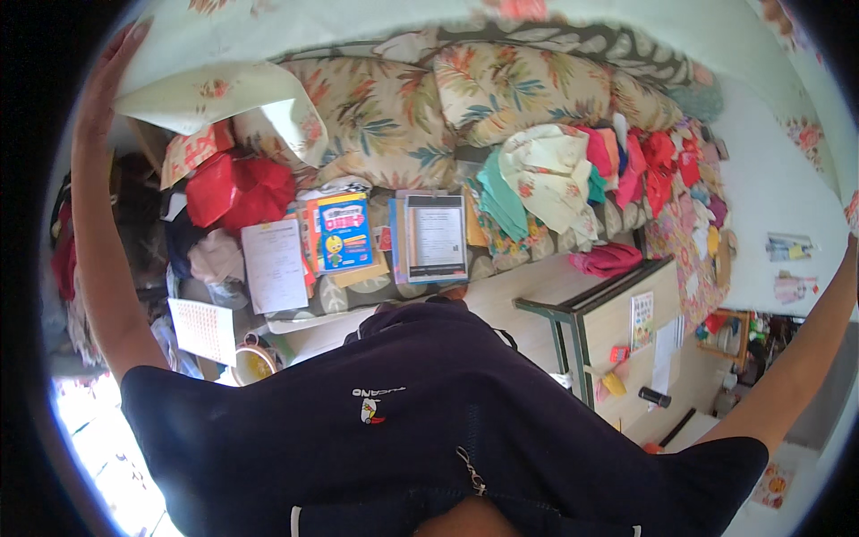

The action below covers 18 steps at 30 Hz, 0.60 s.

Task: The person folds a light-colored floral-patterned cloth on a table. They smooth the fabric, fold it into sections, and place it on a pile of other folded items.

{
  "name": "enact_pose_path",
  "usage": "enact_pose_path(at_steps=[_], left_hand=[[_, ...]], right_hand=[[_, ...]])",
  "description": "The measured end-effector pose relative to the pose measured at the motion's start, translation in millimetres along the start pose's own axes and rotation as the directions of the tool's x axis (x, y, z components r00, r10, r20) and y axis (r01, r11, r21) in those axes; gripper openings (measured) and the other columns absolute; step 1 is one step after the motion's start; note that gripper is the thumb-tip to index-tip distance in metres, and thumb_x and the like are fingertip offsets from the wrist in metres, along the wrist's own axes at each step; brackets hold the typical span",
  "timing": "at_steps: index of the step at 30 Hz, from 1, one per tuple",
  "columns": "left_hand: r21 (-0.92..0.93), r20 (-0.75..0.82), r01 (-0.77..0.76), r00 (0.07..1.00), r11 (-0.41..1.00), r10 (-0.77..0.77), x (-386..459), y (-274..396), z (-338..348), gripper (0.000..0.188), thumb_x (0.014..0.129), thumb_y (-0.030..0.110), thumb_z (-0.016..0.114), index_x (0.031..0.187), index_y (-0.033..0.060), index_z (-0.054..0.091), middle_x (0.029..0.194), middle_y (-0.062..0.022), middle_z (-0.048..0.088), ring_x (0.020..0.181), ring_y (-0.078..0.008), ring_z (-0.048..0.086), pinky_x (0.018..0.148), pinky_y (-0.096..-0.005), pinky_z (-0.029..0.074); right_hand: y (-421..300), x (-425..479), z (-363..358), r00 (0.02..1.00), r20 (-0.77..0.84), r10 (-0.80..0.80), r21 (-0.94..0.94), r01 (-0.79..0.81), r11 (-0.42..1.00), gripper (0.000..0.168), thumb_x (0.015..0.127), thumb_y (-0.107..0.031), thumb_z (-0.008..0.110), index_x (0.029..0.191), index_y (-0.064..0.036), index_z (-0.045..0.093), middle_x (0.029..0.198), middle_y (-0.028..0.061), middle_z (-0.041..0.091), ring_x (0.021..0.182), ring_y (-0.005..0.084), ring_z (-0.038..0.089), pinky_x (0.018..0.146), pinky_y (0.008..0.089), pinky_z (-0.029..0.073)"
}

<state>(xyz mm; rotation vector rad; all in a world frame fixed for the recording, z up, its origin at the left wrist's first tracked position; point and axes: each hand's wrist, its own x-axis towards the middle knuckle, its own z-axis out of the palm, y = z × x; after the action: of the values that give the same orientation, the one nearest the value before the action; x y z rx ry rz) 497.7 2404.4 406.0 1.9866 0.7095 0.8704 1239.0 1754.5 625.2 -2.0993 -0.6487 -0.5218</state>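
A pale green cloth with a floral print [221,97] is spread across the top of the view, held up at both sides. At the far left, my left hand [107,80] is raised at its edge, the fingers on the cloth. My right hand [853,218] is at the far right rim, mostly cut off, where the cloth draws to a point. A loose flap hangs down near my left hand. Below the cloth stands a sofa with leaf-patterned cushions [376,114], partly covered by the cloth's lower edge.
On the sofa seat lie a blue book [343,231], a clipboard with a printed sheet [436,235], papers [274,265], a red bag [235,191] and heaped clothes [547,174]. To the right stands a table [607,295] with a black cylinder [654,397]. A bucket [254,362] is at lower left.
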Motion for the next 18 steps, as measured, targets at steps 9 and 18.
enact_pose_path(at_steps=[9,18], left_hand=[[0.315,0.213,0.096,0.962,0.944,-0.169,-92,18,23,0.033,0.074,0.034,0.067,0.084,0.0046,0.056,0.072,0.0026,0.052,0.066,-0.0045,0.048,0.059,-0.0191,0.038],[0.637,0.12,0.217,0.92,0.739,-0.374,-106,-105,37,0.026,0.068,0.02,0.066,0.073,-0.0029,0.055,0.06,-0.005,0.052,0.057,-0.0149,0.048,0.055,-0.0309,0.039]], right_hand=[[51,28,39,0.979,0.202,0.033,0.038,-0.041,0.998,0.028,0.082,-0.013,0.049,0.107,-0.001,0.055,0.094,0.0062,0.061,0.083,0.0127,0.056,0.068,0.0263,0.046],[31,-14,85,0.895,0.446,0.009,-0.021,0.0,1.0,0.031,0.083,-0.012,0.047,0.111,-0.001,0.054,0.097,0.0061,0.061,0.086,0.0117,0.056,0.069,0.0255,0.046]])
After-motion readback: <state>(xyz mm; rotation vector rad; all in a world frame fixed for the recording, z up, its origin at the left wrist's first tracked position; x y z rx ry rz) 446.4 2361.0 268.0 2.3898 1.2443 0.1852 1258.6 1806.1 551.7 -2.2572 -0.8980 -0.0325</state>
